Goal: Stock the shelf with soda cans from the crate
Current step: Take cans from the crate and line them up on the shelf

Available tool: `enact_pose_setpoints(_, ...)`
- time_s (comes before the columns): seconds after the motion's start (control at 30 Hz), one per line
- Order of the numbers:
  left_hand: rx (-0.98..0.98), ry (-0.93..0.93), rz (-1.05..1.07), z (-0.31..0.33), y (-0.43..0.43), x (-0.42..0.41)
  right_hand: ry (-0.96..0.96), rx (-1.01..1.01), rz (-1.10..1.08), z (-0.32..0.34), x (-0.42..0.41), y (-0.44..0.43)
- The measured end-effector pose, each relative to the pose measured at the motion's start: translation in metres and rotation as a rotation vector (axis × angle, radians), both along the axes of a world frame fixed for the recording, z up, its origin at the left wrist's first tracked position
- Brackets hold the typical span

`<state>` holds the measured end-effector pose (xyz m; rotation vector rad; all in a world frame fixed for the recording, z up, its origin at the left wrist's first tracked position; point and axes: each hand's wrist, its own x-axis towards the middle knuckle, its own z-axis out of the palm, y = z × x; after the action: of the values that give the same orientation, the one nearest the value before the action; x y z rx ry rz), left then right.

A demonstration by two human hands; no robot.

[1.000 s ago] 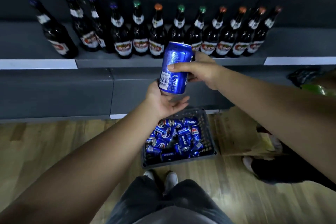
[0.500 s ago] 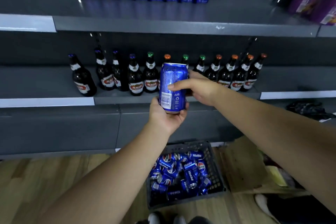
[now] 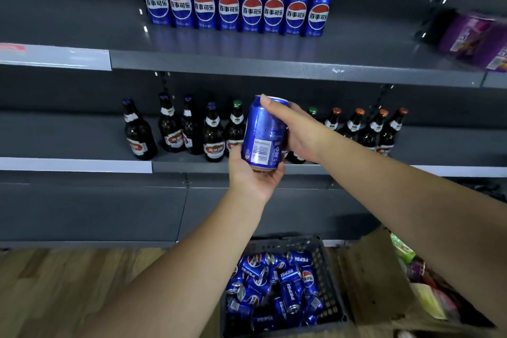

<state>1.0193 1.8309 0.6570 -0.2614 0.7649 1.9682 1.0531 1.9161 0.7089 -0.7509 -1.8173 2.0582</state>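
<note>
The can [image 3: 263,134] is held nearly upright in front of the bottles [image 3: 214,134]. Its long axis is vertical, with the top up and leaning slightly right, and the small-print panel faces the camera. The left hand [image 3: 252,178] cups its base, fingers curled round the bottom edge. The right hand [image 3: 299,132] grips its upper half from the right, with one digit, probably the thumb, over the rim. A row of cans [image 3: 236,8] lines the shelf [image 3: 274,66] above; the crate [image 3: 327,280] sits below.

Top shelf [image 3: 82,33] has free room L & R of can row [image 3: 236,8]; purple packs [image 3: 474,38] block far R.
</note>
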Motion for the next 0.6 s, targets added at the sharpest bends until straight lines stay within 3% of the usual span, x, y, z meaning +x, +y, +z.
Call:
enact_pose_setpoints(0.27,0.055,-0.007,0.01,0.003,-0.001,0.005,-0.008,0.07,-0.085,0.0,0.002,0.006)
enact_pose_setpoints(0.6,-0.013,-0.011,-0.165,0.016,-0.019,0.006,0.065,0.045,0.03,0.014,0.006,-0.002)
